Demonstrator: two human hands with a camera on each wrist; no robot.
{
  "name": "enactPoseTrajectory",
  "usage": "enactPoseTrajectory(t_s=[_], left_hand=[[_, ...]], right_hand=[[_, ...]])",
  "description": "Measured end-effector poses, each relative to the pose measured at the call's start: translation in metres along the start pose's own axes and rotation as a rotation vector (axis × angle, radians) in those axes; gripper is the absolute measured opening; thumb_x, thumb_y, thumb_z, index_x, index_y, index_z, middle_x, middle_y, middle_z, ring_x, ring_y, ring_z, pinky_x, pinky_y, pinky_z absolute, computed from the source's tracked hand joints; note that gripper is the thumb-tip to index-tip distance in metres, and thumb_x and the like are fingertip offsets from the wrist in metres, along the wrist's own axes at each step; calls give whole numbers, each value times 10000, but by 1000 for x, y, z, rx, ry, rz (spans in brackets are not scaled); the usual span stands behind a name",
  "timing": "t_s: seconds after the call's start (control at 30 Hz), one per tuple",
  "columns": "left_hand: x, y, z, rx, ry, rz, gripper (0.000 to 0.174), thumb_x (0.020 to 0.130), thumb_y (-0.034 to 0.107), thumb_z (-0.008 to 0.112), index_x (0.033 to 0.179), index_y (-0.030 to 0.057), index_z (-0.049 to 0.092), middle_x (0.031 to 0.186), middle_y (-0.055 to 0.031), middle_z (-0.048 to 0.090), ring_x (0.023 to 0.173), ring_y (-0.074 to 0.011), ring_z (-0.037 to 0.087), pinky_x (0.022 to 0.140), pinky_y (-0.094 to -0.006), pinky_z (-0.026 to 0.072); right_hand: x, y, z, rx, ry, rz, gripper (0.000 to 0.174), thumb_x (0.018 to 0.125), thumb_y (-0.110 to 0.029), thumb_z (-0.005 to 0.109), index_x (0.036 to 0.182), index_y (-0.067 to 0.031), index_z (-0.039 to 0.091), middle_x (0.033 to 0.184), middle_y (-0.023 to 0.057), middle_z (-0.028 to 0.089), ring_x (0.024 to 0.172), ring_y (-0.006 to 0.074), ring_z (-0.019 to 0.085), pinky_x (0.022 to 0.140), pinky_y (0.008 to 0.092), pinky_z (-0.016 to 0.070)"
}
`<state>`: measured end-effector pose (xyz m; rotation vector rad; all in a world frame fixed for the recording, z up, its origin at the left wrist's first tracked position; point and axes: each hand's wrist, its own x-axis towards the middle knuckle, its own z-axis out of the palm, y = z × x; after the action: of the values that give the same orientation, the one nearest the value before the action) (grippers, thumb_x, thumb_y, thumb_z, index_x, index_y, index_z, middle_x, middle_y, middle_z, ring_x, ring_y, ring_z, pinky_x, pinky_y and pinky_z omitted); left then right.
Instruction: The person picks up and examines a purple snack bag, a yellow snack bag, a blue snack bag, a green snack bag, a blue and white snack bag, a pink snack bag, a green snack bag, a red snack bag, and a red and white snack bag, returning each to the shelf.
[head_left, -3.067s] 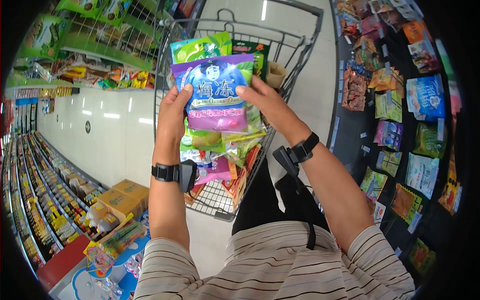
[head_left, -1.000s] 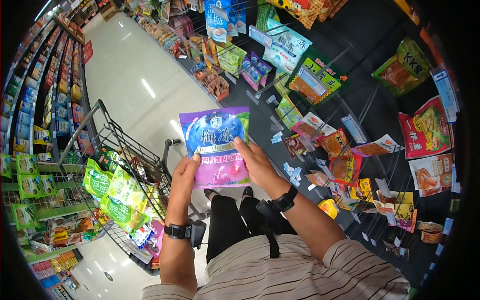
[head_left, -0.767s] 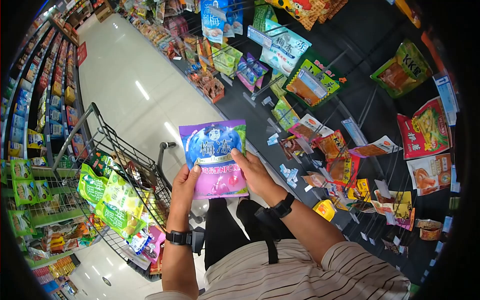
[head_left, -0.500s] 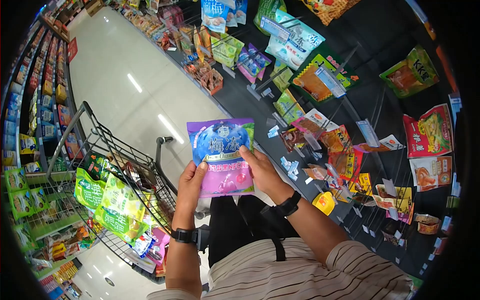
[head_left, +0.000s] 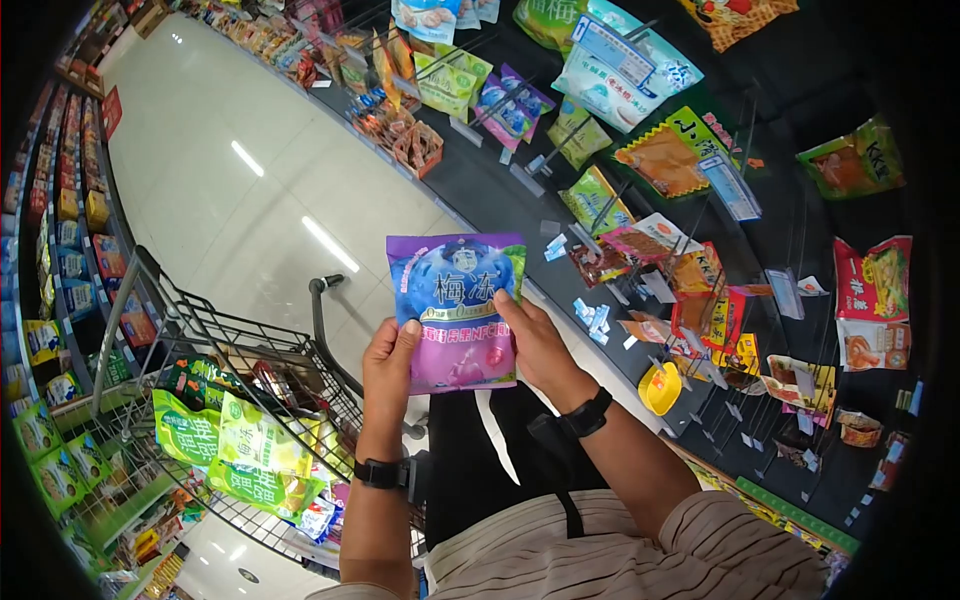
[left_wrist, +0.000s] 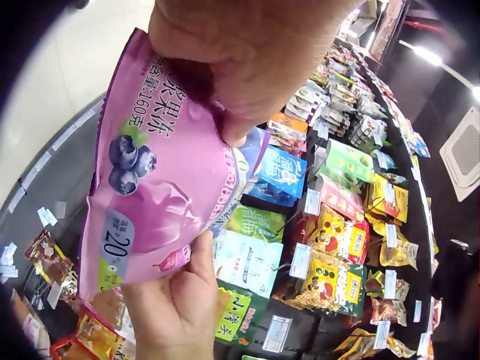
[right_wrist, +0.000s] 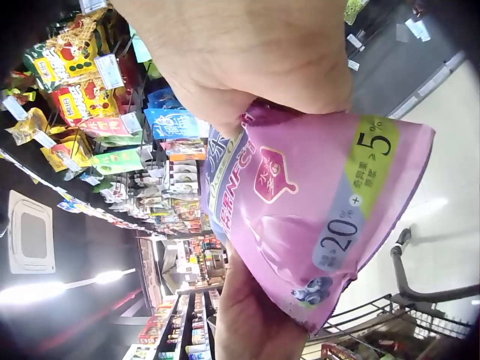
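Observation:
Between both hands is a purple and blue bag of blueberry jelly snacks (head_left: 462,345), front face up, held over the person's legs. The left hand (head_left: 388,360) pinches its left edge, thumb on the front. At the right edge the right hand (head_left: 540,345) does the same, its thumb by the white lettering. Both wrist views show the pink lower part of the bag (left_wrist: 157,195) with printed blueberries, gripped from its two sides. The fingers behind the bag are mostly hidden in the head view.
A wire shopping cart (head_left: 215,305) stands at the left, holding green snack bags (head_left: 250,450) and other packs. On the right, a dark rack (head_left: 480,185) carries hanging snack packets and price tags. More stocked shelves (head_left: 70,230) line the far left. Pale floor (head_left: 215,110) runs between.
Earlier the bag was held above the cart; the view has since turned toward the dark rack, with the cart now at the left. Both hands keep their hold on the bag.

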<state>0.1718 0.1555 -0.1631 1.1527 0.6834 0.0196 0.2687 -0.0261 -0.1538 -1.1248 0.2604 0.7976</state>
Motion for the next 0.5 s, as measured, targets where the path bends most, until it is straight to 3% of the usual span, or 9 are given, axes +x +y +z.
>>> enactPoseTrajectory(t_s=[0.1, 0.2, 0.4, 0.5], left_hand=[[10, 9, 6, 34, 6, -3, 253, 990, 269, 626, 1103, 43, 645, 925, 36, 624, 833, -42, 524, 757, -200, 429], [24, 11, 12, 90, -12, 107, 302, 989, 269, 627, 1183, 38, 629, 992, 16, 640, 903, -65, 545, 836, -223, 445], [68, 11, -9, -53, -78, 10, 291, 993, 269, 620, 1153, 28, 651, 1032, -8, 660, 948, -74, 561, 861, -238, 454], [97, 19, -15, 31, -103, 35, 311, 1001, 285, 598, 1135, 11, 658, 1027, -8, 661, 944, -77, 561, 861, -244, 454]], right_hand=[[9, 2, 2, 1, 19, -7, 450, 1037, -362, 514, 1283, 12, 558, 1203, 67, 631, 1091, 123, 577, 976, 277, 447], [19, 6, 3, -48, 36, -2, 446, 1035, -362, 519, 1279, 9, 564, 1209, 64, 631, 1098, 119, 574, 982, 281, 445], [44, 3, 12, -24, 25, 10, 381, 1023, -310, 554, 1274, -25, 582, 1194, 39, 640, 1080, 107, 580, 965, 270, 450], [65, -8, 12, -64, 22, -42, 361, 1002, -283, 585, 1299, -78, 565, 1192, 14, 633, 1074, 89, 577, 931, 274, 456]])
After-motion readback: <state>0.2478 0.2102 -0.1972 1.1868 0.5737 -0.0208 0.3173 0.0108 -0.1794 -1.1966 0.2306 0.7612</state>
